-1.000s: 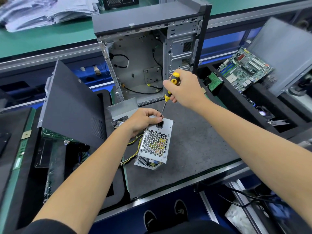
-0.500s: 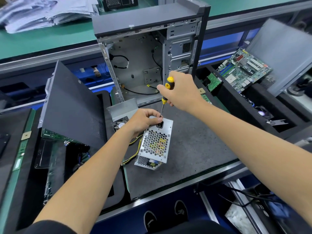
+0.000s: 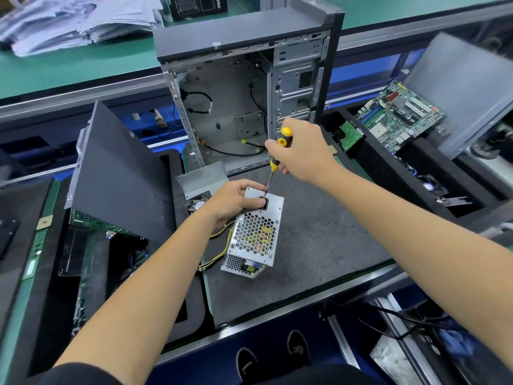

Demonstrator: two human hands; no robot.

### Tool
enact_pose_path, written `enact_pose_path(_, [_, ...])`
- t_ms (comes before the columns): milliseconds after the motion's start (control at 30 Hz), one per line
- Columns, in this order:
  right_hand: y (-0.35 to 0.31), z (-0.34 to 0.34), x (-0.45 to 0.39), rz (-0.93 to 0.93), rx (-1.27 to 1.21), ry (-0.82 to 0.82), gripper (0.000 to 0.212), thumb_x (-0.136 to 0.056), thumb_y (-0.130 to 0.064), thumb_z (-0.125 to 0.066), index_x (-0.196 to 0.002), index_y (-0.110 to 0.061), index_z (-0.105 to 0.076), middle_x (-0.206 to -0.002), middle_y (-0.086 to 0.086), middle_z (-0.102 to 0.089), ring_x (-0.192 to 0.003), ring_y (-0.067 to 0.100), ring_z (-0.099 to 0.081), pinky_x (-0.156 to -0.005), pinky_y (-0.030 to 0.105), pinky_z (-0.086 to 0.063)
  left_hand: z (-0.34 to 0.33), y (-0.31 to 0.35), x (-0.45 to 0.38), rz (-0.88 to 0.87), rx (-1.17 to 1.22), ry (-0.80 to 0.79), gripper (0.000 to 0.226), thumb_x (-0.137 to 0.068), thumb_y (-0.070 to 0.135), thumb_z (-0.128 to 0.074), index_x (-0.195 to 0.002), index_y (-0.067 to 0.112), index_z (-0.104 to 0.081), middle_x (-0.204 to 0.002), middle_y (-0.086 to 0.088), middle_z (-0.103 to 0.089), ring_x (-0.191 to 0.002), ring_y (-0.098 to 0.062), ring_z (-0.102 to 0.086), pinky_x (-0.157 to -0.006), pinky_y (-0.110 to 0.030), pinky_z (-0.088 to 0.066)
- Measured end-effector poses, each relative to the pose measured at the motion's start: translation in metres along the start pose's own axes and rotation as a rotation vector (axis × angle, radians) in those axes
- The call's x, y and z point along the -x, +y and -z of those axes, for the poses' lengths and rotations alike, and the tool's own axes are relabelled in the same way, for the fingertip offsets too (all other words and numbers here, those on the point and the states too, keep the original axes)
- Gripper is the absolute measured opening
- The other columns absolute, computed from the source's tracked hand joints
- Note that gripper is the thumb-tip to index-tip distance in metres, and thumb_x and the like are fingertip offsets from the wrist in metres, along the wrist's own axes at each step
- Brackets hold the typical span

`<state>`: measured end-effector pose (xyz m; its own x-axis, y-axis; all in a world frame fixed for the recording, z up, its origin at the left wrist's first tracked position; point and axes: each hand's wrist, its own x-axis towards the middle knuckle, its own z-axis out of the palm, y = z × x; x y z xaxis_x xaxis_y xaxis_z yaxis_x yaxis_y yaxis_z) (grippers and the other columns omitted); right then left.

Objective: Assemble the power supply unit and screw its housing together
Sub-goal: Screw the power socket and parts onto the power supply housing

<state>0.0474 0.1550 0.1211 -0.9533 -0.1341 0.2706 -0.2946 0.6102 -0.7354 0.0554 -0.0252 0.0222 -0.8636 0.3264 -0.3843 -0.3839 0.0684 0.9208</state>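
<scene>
Fingers of right hand (image 3: 302, 151) grip screwdriver (image 3: 277, 151); left hand (image 3: 233, 201) clasps power supply (image 3: 255, 234).

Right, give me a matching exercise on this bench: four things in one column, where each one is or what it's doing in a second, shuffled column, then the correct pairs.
Things:
1. screwdriver
2. power supply unit
3. computer case
4. motherboard

Places or states:
A. stands upright with its side open, behind the mat
B. lies on the grey mat, held by the left hand
C. leans in a tray at the far right
D. gripped in the right hand, tip down on the metal housing

Pairs: 1-D, 2-B, 3-A, 4-C
</scene>
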Motion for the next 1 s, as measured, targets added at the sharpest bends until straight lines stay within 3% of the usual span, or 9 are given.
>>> enact_pose_path(100, [0.001, -0.001, 0.002, -0.002, -0.009, -0.008, 0.031, -0.089, -0.022, -0.059, -0.070, -0.014, -0.036, -0.073, 0.021, -0.062, -0.052, 0.022, -0.065, -0.044, 0.031, -0.053, 0.002, 0.000, 0.002, 0.016, 0.006, -0.007, 0.031, -0.080, -0.006, -0.070, -0.106, 0.012, -0.065, -0.092, -0.013, -0.074, -0.084, -0.025, -0.071, -0.071, -0.033, -0.059])
enact_pose_path(233, [0.002, -0.002, 0.004, 0.004, 0.003, -0.006, 0.035, -0.090, -0.023, -0.059, -0.067, -0.018, -0.034, -0.067, 0.016, -0.058, -0.055, 0.024, -0.066, -0.047, 0.031, -0.053, 0.001, 0.000, 0.003, 0.022, 0.026, 0.003, 0.031, -0.081, -0.006, -0.068, -0.106, 0.011, -0.064, -0.093, -0.014, -0.073, -0.084, -0.025, -0.071, -0.077, -0.037, -0.059])
enact_pose_path(400, [0.005, -0.001, 0.005, 0.028, -0.007, -0.042, 0.029, -0.089, -0.026, -0.063, -0.072, -0.017, -0.041, -0.070, 0.017, -0.063, -0.050, 0.014, -0.065, -0.047, 0.027, -0.055, 0.000, -0.001, 0.004, 0.026, 0.047, 0.014, 0.029, -0.084, -0.008, -0.063, -0.106, 0.010, -0.062, -0.091, -0.014, -0.073, -0.082, -0.025, -0.071, -0.079, -0.039, -0.058])
enact_pose_path(500, [0.001, 0.005, 0.002, 0.118, 0.031, -0.129, 0.021, -0.086, -0.026, -0.068, -0.088, -0.013, -0.052, -0.070, 0.002, -0.060, -0.058, 0.017, -0.065, -0.055, 0.031, -0.056, 0.001, -0.001, 0.003, 0.036, 0.049, 0.020, 0.028, -0.085, -0.009, -0.061, -0.106, 0.011, -0.061, -0.088, -0.012, -0.074, -0.078, -0.023, -0.072, -0.074, -0.036, -0.059])
enact_pose_path(567, [-0.006, 0.011, -0.002, 0.230, 0.145, -0.230, 0.018, -0.085, -0.025, -0.069, -0.087, -0.016, -0.054, -0.069, -0.009, -0.055, -0.064, 0.015, -0.060, -0.062, 0.030, -0.051, 0.001, 0.000, 0.002, 0.055, 0.059, 0.022, 0.029, -0.085, -0.008, -0.062, -0.105, 0.012, -0.061, -0.086, -0.013, -0.073, -0.076, -0.023, -0.071, -0.073, -0.036, -0.058])
enact_pose_path(700, [-0.020, 0.015, -0.011, 0.344, 0.327, -0.425, 0.006, -0.087, -0.016, -0.062, -0.086, -0.018, -0.057, -0.094, -0.001, -0.053, -0.079, 0.014, -0.051, -0.072, 0.028, -0.043, 0.002, 0.001, 0.000, 0.075, 0.043, 0.031, 0.029, -0.084, -0.008, -0.063, -0.102, 0.014, -0.062, -0.080, -0.010, -0.073, -0.073, -0.021, -0.071, -0.072, -0.035, -0.057])
enact_pose_path(767, [-0.026, 0.016, -0.014, 0.328, 0.385, -0.492, 0.012, -0.085, -0.006, -0.057, -0.090, -0.016, -0.058, -0.102, 0.001, -0.051, -0.085, 0.016, -0.054, -0.075, 0.031, -0.046, 0.002, 0.001, 0.000, 0.087, 0.044, 0.042, 0.027, -0.085, -0.007, -0.063, -0.101, 0.015, -0.062, -0.080, -0.010, -0.072, -0.073, -0.021, -0.070, -0.070, -0.034, -0.057])
enact_pose_path(900, [-0.033, 0.016, -0.018, 0.345, 0.513, -0.442, 0.008, -0.082, -0.013, -0.062, -0.076, -0.018, -0.061, -0.073, -0.006, -0.054, -0.080, 0.017, -0.048, -0.067, 0.031, -0.043, 0.001, 0.002, -0.001, 0.104, 0.022, 0.078, 0.022, -0.088, -0.004, -0.060, -0.099, 0.015, -0.063, -0.084, -0.014, -0.071, -0.074, -0.025, -0.067, -0.075, -0.039, -0.053])
enact_pose_path(1000, [-0.033, 0.007, -0.019, 0.314, 0.613, -0.376, 0.021, -0.091, -0.025, -0.052, -0.074, -0.012, -0.057, -0.067, -0.001, -0.047, -0.081, 0.028, -0.052, -0.066, 0.034, -0.044, 0.001, 0.002, 0.000, 0.107, 0.018, 0.093, 0.020, -0.090, -0.003, -0.058, -0.099, 0.015, -0.062, -0.083, -0.013, -0.072, -0.072, -0.024, -0.069, -0.073, -0.039, -0.056])
